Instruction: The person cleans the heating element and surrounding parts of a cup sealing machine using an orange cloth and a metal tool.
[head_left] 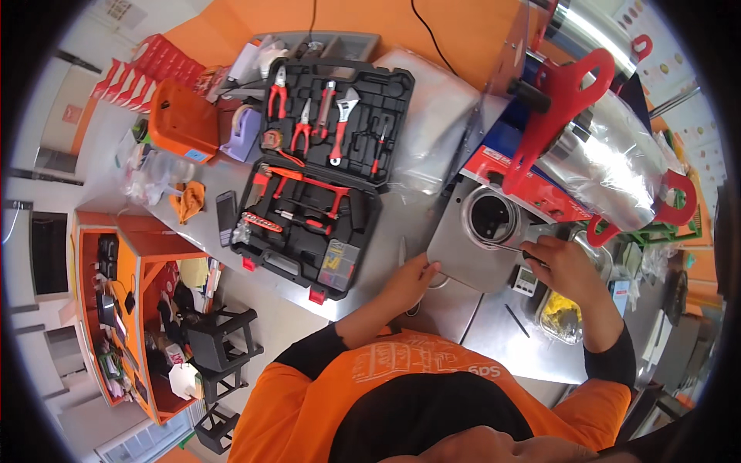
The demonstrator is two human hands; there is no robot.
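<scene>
The left hand (413, 276) pinches the near-left corner of a flat grey metal plate (463, 247) that lies on the desk (401, 224), thumb on top and fingers curled under the edge. The right hand (563, 266) is closed around something small and dark at the plate's right edge, just beside the open metal cylinder (494, 217); what it grips is too hidden to name. The cylinder stands at the plate's far side, under a large machine with red handles (563, 100) and a shiny drum wrapped in clear film.

To do this well, I judge that the left hand should keep the plate flat and pressed down, so it does not pivot while the right hand works at the other edge. The pinch sits on a thin corner, so a firmer hold further along the edge would steady it better. The right wrist is close to the cylinder's rim and the lower red handle (610, 228); short, controlled moves would avoid knocking either.

An open tool case (324, 162) with pliers, a wrench and screwdrivers lies just left of the plate, within the left hand's reach. A small digital scale (526, 279) and a tub with yellow contents (562, 316) sit near the right forearm, where a careless elbow could catch them.
</scene>
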